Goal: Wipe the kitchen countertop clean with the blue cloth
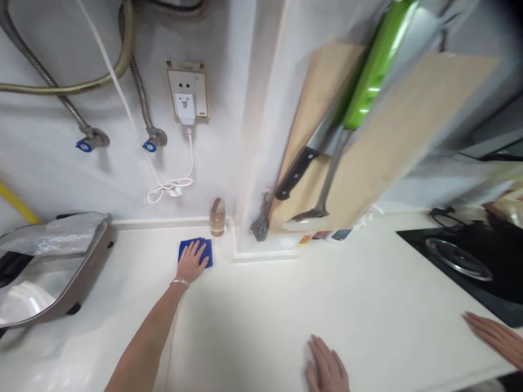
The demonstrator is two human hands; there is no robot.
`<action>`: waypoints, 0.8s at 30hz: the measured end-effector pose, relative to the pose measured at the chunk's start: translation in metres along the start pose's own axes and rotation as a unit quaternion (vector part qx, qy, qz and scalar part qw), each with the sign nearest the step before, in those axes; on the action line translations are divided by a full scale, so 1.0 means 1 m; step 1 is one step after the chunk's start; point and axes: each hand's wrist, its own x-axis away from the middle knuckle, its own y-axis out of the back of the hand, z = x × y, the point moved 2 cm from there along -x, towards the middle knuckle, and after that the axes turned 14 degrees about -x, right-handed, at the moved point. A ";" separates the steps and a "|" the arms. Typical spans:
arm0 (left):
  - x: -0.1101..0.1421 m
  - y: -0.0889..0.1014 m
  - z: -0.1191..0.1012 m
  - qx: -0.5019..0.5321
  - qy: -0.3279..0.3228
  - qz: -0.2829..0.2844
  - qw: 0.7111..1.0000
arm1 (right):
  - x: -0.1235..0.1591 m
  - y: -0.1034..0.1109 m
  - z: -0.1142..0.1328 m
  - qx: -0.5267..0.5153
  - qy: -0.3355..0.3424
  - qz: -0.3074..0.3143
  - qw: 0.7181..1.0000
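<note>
My left hand [193,262] lies flat with its fingers spread on a folded blue cloth [207,253], pressing it against the white countertop [261,316] near the wall. A bracelet circles that wrist. Just right of the cloth stands a small clear bottle or jar [218,216] with brownish contents. At the bottom of the view, my right hand [329,367] rests on the countertop, fingers stretched out and nothing held; part of it is cut off by the frame.
Another person's hand [496,338] touches the counter at right, near a black cooktop [457,267] with a lid. An electric pan [87,261] stands left. A cutting board [368,174], knife [296,173] and ladle [327,185] hang ahead. A white cord [191,158] runs from an outlet.
</note>
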 end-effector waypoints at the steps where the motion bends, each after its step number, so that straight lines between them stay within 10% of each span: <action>1: 0.011 0.003 -0.005 0.001 -0.003 -0.005 1.000 | -0.001 0.001 0.002 0.002 0.002 -0.004 1.000; 17: 0.156 0.035 -0.180 0.017 -0.085 -0.068 0.994 | -0.004 0.005 0.010 -0.005 -0.015 -0.017 1.000; 24: 0.174 0.049 -0.174 0.077 -0.134 0.007 0.988 | -0.002 0.004 0.005 -0.001 0.022 -0.058 0.998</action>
